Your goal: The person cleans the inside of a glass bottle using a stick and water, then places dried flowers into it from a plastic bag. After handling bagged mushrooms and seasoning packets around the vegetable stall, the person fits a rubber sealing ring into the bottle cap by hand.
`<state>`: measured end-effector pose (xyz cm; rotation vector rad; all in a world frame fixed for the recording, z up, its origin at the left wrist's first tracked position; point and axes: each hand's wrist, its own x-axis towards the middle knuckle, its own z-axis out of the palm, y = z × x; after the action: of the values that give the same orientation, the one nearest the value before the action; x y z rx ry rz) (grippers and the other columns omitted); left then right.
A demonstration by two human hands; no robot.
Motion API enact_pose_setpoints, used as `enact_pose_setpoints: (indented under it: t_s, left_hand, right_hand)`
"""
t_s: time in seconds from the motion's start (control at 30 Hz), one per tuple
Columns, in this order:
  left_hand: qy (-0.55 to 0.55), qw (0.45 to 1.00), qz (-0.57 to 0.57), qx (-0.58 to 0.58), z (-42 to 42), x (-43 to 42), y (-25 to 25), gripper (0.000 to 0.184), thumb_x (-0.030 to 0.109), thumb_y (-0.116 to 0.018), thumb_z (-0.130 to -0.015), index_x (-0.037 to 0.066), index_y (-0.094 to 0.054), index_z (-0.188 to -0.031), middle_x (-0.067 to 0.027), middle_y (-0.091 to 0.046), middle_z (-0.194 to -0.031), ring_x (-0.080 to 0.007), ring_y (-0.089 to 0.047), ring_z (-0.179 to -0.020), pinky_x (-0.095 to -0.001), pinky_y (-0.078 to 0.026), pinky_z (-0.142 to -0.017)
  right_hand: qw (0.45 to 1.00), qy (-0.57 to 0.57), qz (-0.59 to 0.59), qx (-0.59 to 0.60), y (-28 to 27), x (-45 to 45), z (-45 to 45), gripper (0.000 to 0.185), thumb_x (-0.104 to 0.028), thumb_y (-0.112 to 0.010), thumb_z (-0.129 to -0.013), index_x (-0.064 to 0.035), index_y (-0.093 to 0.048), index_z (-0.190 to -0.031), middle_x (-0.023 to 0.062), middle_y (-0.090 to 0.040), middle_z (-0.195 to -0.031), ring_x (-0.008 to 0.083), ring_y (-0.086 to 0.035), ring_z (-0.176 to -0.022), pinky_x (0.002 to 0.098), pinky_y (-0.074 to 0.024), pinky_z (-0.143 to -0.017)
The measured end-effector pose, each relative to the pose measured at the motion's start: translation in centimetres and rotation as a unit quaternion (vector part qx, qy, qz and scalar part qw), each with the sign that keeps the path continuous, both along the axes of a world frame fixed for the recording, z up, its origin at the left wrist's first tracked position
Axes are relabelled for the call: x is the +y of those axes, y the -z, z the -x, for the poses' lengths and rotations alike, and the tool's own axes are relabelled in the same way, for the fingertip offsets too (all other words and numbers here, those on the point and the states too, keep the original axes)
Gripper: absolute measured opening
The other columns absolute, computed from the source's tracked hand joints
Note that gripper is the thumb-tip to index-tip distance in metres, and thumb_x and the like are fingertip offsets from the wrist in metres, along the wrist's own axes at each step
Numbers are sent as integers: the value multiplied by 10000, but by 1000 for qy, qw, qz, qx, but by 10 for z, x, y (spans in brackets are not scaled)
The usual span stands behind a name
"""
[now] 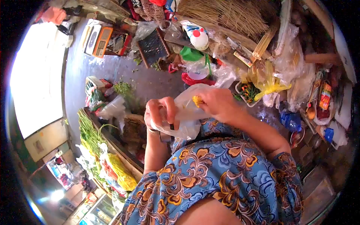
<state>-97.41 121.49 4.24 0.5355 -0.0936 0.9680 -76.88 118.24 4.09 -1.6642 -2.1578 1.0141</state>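
My left hand (160,113) is closed on a clear plastic bag (187,129), with its fingers curled over the bag's edge. The bag stretches across in front of my chest to my right hand (219,103). Pinched in the right fingers is a small yellow-orange clump (197,100), which lies against the bag; its kind is not clear. A white basket (252,101) just beyond my right hand holds green and orange pieces. A dark band or watch (165,137) sits at my left wrist.
Long green beans (88,129) and a yellow bag (123,174) lie on a bench at left. Yellow plastic (268,84), a blue bottle (290,120) and clutter crowd the right. A black tray (153,48), a red bowl (197,79) and dry stalks (228,17) are ahead.
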Motion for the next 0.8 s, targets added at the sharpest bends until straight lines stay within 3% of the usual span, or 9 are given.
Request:
enact_pose_setpoints:
  t_s: [0.07, 0.17, 0.23, 0.27, 0.33, 0.37, 0.5, 0.67, 0.8]
  left_hand:
    - [-14, 998, 13, 53, 8, 1, 1, 202, 130, -596, -856, 58, -614, -668, -201, -504, -797, -275, -550, -536, -356, -522, -488]
    - [-27, 995, -33, 86, 13, 4, 7, 147, 136, -619, -841, 63, -617, -713, -213, -490, -885, -282, -587, -601, -341, -537, -508]
    - [-16, 990, -51, 130, 20, 6, 13, 84, 131, -631, -830, 92, -622, -756, -206, -477, -948, -289, -612, -635, -339, -539, -538]
    - [-7, 992, -28, 125, 22, 5, 17, 90, 134, -635, -826, 97, -627, -744, -204, -485, -945, -277, -604, -662, -347, -532, -580]
    - [-47, 991, -33, 125, 22, 6, 25, 107, 149, -636, -826, 92, -629, -735, -207, -491, -949, -263, -588, -708, -349, -527, -627]
    - [-53, 990, -38, 121, 22, 7, 27, 107, 149, -636, -826, 92, -629, -735, -207, -491, -949, -263, -588, -708, -349, -527, -627]
    - [-52, 990, 6, 129, 27, 7, 31, 158, 174, -632, -827, 89, -615, -696, -184, -488, -912, -245, -536, -726, -324, -515, -638]
    - [-43, 988, 51, 140, 43, 19, 37, 158, 192, -622, -837, 106, -607, -706, -151, -484, -868, -244, -493, -742, -320, -490, -590]
    - [-51, 991, 15, 125, 64, 41, 54, 127, 183, -616, -827, 87, -632, -745, -188, -517, -946, -240, -515, -797, -334, -486, -707]
  right_hand:
    - [999, 1, -7, 34, -5, -1, -11, 254, -228, -625, -779, -84, -626, -988, 132, -646, -831, 333, -625, -757, 430, -499, -649]
    - [992, -29, -31, 118, -9, 0, -29, 299, -208, -617, -781, -108, -614, -1063, 160, -644, -971, 326, -626, -900, 419, -506, -745]
    - [967, 12, 58, 249, -12, 3, -34, 352, -141, -649, -776, -90, -607, -1121, 135, -645, -1049, 255, -632, -940, 355, -491, -818]
    - [967, 4, 56, 247, -11, 3, -37, 352, -141, -649, -776, -90, -607, -1121, 135, -645, -1049, 255, -632, -940, 355, -491, -818]
    - [901, 78, 130, 407, -7, 4, -41, 394, 20, -651, -760, -42, -600, -1145, 29, -645, -1052, 103, -590, -973, 252, -459, -847]
    - [888, 93, 148, 426, -11, 6, -41, 363, 18, -655, -765, -24, -607, -1123, 5, -619, -1069, 87, -572, -961, 247, -458, -841]
    - [898, 99, 152, 400, -17, 16, -37, 335, -24, -664, -771, -41, -617, -1103, 16, -644, -1033, 93, -577, -946, 262, -457, -851]
    - [851, 158, 162, 474, -20, 41, -21, 318, -35, -664, -803, -38, -607, -1116, 7, -629, -1003, 101, -573, -934, 247, -460, -837]
    - [872, 189, 114, 436, -26, 82, -9, 297, -58, -663, -822, -35, -603, -1113, 11, -623, -999, 102, -573, -924, 245, -464, -827]
